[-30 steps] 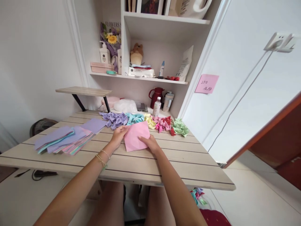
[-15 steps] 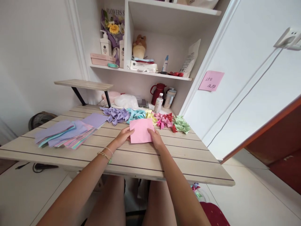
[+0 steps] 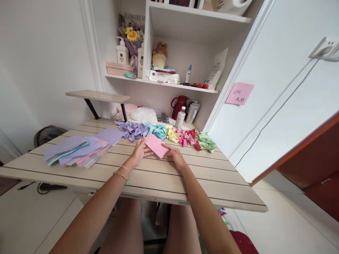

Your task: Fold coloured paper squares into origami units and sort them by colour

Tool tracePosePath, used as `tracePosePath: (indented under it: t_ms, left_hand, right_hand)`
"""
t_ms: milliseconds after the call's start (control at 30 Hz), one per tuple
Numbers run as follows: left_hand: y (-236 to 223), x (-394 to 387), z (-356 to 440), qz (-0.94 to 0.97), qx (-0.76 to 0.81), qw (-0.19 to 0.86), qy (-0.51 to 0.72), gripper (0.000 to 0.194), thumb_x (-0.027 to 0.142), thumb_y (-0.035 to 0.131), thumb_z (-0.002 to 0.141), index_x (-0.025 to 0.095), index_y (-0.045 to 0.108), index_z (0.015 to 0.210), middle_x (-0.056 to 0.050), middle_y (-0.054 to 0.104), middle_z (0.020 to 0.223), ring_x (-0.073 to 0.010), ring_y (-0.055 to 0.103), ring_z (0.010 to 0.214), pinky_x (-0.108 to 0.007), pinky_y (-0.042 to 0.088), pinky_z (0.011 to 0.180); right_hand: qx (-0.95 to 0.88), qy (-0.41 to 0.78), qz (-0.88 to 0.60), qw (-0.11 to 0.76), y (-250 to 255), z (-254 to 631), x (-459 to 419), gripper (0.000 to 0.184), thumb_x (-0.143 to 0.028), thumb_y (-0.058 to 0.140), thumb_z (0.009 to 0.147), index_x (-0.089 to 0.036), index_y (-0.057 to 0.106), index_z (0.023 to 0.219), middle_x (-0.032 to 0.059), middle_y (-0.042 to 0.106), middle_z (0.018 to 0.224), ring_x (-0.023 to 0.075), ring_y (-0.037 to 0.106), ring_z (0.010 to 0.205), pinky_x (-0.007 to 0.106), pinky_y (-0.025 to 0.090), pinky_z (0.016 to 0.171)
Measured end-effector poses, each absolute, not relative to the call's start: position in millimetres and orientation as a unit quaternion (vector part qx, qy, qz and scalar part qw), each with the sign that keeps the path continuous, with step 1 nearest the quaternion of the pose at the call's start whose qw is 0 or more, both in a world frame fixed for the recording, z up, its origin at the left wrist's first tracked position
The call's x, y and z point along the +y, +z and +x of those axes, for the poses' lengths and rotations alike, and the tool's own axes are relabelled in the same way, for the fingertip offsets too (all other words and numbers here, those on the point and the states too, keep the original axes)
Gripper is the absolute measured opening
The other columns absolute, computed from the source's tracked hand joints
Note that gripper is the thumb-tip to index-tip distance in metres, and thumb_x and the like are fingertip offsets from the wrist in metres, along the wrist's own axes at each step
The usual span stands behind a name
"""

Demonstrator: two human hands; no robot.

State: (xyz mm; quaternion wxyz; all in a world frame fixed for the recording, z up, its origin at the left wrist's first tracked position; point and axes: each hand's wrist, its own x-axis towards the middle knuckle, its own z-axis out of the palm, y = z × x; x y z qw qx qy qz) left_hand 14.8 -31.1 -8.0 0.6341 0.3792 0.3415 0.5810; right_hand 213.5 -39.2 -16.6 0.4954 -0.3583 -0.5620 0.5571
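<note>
A sheet of pink paper is held above the wooden table between my two hands. It slants down to the right and looks narrower than a full square; whether it is folded or just tilted, I cannot tell. My left hand grips its left end, the thumb on the upper corner and the other fingers spread beneath. At the right end, my right hand pinches the edge between thumb and fingers. Behind the paper lie folded paper pieces in purple, blue, yellow, pink and red, and green.
Stacks of coloured paper sheets fan out on the table's left side. A small raised wooden shelf stands behind them. Along the back are a clear bottle, a dark red jug and a cup.
The pink paper has gone from a flat, squarish sheet facing me to a narrower, slanted shape. My left-hand fingers have spread beneath it, and my right hand has shifted to its lower right end.
</note>
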Motion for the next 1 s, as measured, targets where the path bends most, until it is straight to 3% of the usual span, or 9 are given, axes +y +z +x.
tracePosePath:
  t_ms: [100, 167, 333, 467, 633, 767, 900, 1000]
  left_hand:
    - [-13, -30, 18, 0.366, 0.360, 0.616, 0.597, 0.062, 0.025, 0.074, 0.062, 0.024, 0.042, 0.115, -0.005, 0.066, 0.093, -0.0166, 0.065, 0.075, -0.034, 0.052, 0.071]
    - [-17, -27, 16, 0.370, 0.368, 0.605, 0.601, 0.052, 0.020, 0.075, 0.061, 0.018, 0.051, 0.107, -0.007, 0.067, 0.089, -0.0157, 0.065, 0.073, -0.029, 0.052, 0.068]
    - [-23, -18, 12, 0.384, 0.385, 0.590, 0.597, 0.026, 0.022, 0.069, 0.064, 0.011, 0.065, 0.087, -0.007, 0.069, 0.081, -0.0159, 0.063, 0.068, -0.024, 0.048, 0.060]
    - [-22, -21, 13, 0.454, 0.374, 0.601, 0.542, 0.031, 0.023, 0.072, 0.061, 0.011, 0.068, 0.090, -0.007, 0.070, 0.088, -0.0175, 0.063, 0.075, -0.025, 0.046, 0.066]
    - [-17, -28, 14, 0.512, 0.355, 0.602, 0.500, 0.041, 0.027, 0.075, 0.060, 0.012, 0.067, 0.098, -0.010, 0.069, 0.096, -0.0199, 0.063, 0.081, -0.027, 0.045, 0.071]
    - [-13, -31, 16, 0.550, 0.351, 0.588, 0.477, 0.042, 0.028, 0.076, 0.059, 0.013, 0.067, 0.097, -0.009, 0.069, 0.088, -0.0186, 0.062, 0.077, -0.024, 0.044, 0.065]
    - [-14, -34, 22, 0.590, 0.354, 0.576, 0.442, 0.034, 0.039, 0.069, 0.066, 0.013, 0.068, 0.089, -0.005, 0.067, 0.072, -0.0125, 0.057, 0.059, -0.020, 0.039, 0.053]
    - [-16, -35, 24, 0.618, 0.350, 0.561, 0.425, 0.031, 0.035, 0.071, 0.064, 0.013, 0.069, 0.087, -0.005, 0.067, 0.073, -0.0125, 0.056, 0.059, -0.021, 0.039, 0.054]
  right_hand:
    - [-0.623, 0.545, -0.330, 0.452, -16, 208, -44, 0.056, -0.021, 0.051, 0.067, -0.023, 0.054, 0.124, 0.0042, 0.068, 0.096, 0.0187, 0.062, 0.090, 0.027, 0.049, 0.067]
    - [-0.671, 0.521, -0.309, 0.427, -16, 206, -46, 0.055, -0.020, 0.052, 0.070, -0.023, 0.053, 0.125, 0.0041, 0.068, 0.093, 0.0190, 0.063, 0.089, 0.027, 0.048, 0.066]
    - [-0.714, 0.454, -0.310, 0.434, -12, 210, -46, 0.039, -0.031, 0.061, 0.073, -0.023, 0.062, 0.111, 0.0063, 0.065, 0.108, 0.0167, 0.064, 0.081, 0.027, 0.048, 0.065]
    - [-0.732, 0.430, -0.316, 0.424, -13, 210, -46, 0.038, -0.035, 0.065, 0.071, -0.022, 0.065, 0.107, 0.0047, 0.068, 0.100, 0.0152, 0.062, 0.075, 0.028, 0.048, 0.069]
    - [-0.746, 0.392, -0.334, 0.423, -15, 209, -45, 0.028, -0.037, 0.063, 0.071, -0.021, 0.071, 0.093, 0.0046, 0.069, 0.096, 0.0202, 0.061, 0.085, 0.032, 0.047, 0.078]
    - [-0.729, 0.368, -0.365, 0.447, -16, 209, -42, 0.024, -0.041, 0.065, 0.069, -0.019, 0.071, 0.076, 0.0039, 0.069, 0.079, 0.0182, 0.061, 0.072, 0.029, 0.047, 0.067]
    - [-0.655, 0.389, -0.402, 0.508, -21, 208, -38, 0.035, -0.042, 0.071, 0.062, -0.017, 0.065, 0.086, 0.0011, 0.065, 0.068, 0.0132, 0.056, 0.056, 0.025, 0.045, 0.054]
    - [-0.598, 0.423, -0.398, 0.553, -21, 207, -37, 0.063, -0.038, 0.076, 0.056, -0.019, 0.052, 0.112, -0.0017, 0.063, 0.067, 0.0123, 0.055, 0.054, 0.025, 0.045, 0.054]
